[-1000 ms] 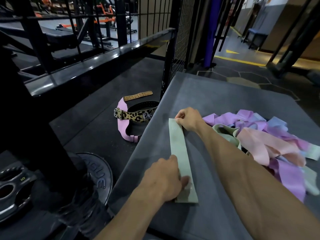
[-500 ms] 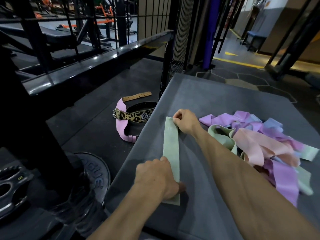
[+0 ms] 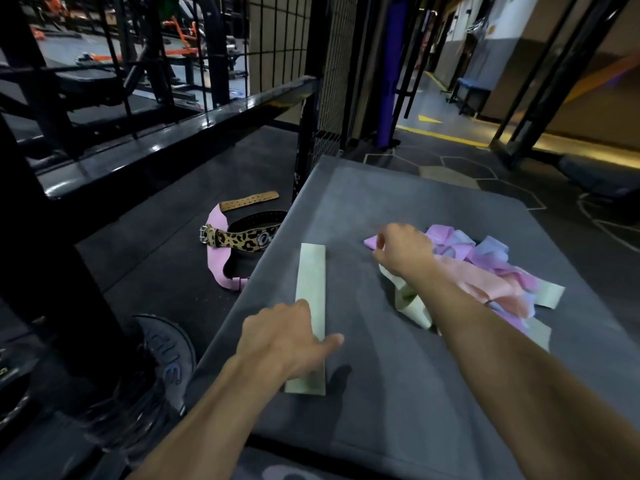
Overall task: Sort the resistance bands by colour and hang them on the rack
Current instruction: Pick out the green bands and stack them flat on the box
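Head view. Sorting step in hand, none of the hanging begun as far as can be judged. One green band (image 3: 310, 299) laid flat and straight on the grey surface (image 3: 398, 393), near its left edge, long axis running away from the viewer. Left hand (image 3: 280, 341) resting on the band's near half, fingers fairly straight, thumb out to the right on the surface; pressing rather than pinching. Right hand (image 3: 403, 249) off the green band, well apart from it, at the left edge of the pile (image 3: 485, 282); fingers curled downward, but whether pinching a band cannot be told, fingertips blurred. Pile a loose tangle of lilac, pink, pale blue and green bands on the right half of the surface, a second green loop (image 3: 410, 303) just under the right wrist. Belt (image 3: 242, 237), leopard print with pink, on the floor left of the surface; black rack (image 3: 173, 129) beyond it; plate (image 3: 166, 358) at lower left. Next move, by judgement: pick a further green band out of the tangle, most likely the loop under the wrist, free it without dragging neighbours, lay it on or beside the flat one. Hanging likely to follow once colours are grouped.
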A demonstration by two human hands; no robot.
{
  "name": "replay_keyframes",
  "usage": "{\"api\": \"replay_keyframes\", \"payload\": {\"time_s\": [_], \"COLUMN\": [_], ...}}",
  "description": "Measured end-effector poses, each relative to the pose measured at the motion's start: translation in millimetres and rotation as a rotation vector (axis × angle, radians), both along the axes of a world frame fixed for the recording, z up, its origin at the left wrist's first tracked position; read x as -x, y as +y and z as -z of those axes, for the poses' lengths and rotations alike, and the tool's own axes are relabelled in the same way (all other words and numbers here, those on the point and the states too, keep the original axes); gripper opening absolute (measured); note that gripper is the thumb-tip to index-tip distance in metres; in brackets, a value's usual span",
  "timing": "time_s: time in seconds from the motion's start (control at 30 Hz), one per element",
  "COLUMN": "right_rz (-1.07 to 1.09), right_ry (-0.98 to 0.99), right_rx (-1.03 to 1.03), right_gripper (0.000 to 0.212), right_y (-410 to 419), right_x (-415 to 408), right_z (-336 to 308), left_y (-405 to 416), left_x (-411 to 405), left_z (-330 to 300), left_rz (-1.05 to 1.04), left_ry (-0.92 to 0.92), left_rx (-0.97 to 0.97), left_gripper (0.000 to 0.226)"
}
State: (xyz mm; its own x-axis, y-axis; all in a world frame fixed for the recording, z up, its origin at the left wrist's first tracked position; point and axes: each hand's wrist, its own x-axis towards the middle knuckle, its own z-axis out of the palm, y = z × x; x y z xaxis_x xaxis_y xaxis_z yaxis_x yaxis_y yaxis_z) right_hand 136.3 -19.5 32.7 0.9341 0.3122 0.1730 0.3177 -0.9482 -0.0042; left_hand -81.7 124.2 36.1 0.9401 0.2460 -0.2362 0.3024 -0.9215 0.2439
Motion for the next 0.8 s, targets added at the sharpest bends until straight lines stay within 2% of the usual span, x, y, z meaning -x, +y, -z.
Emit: {"api": "replay_keyframes", "payload": {"time_s": [0.2, 0.3, 0.33, 0.4, 0.53, 0.67, 0.7, 0.8], "right_rz": [-0.167, -0.185, -0.160, -0.113, -0.094, -0.107, -0.098, -0.106], "right_ry": [0.031, 0.041, 0.036, -0.019, -0.221, -0.372, -0.387, -0.218], "right_rx": [0.040, 0.307, 0.391, 0.429, 0.150, -0.156, -0.316, -0.815], "right_gripper": [0.012, 0.041, 0.044, 0.035, 0.014, 0.010, 0.012, 0.010], "right_y": [-63, -77, -80, -86, -101, -124, -130, -141], "right_x": [56, 87, 94, 104, 117, 133, 140, 165], "right_z": [-23, -15, -7, 10, 4, -27, -33, -48], "left_y": [-18, -31, -36, -46, -56, -54, -55, -62], "left_x": [14, 21, 24, 29, 40, 43, 44, 46], "left_z": [-7, -12, -14, -17, -20, -17, -18, -21], "left_rz": [0.071, 0.089, 0.090, 0.092, 0.094, 0.048, 0.040, 0.030], "left_ry": [-0.087, -0.088, -0.089, -0.100, -0.136, -0.206, -0.224, -0.290], "left_rx": [0.016, 0.016, 0.014, 0.022, 0.040, 0.074, 0.105, 0.240], "left_gripper": [0.042, 0.040, 0.040, 0.038, 0.036, 0.032, 0.031, 0.025]}}
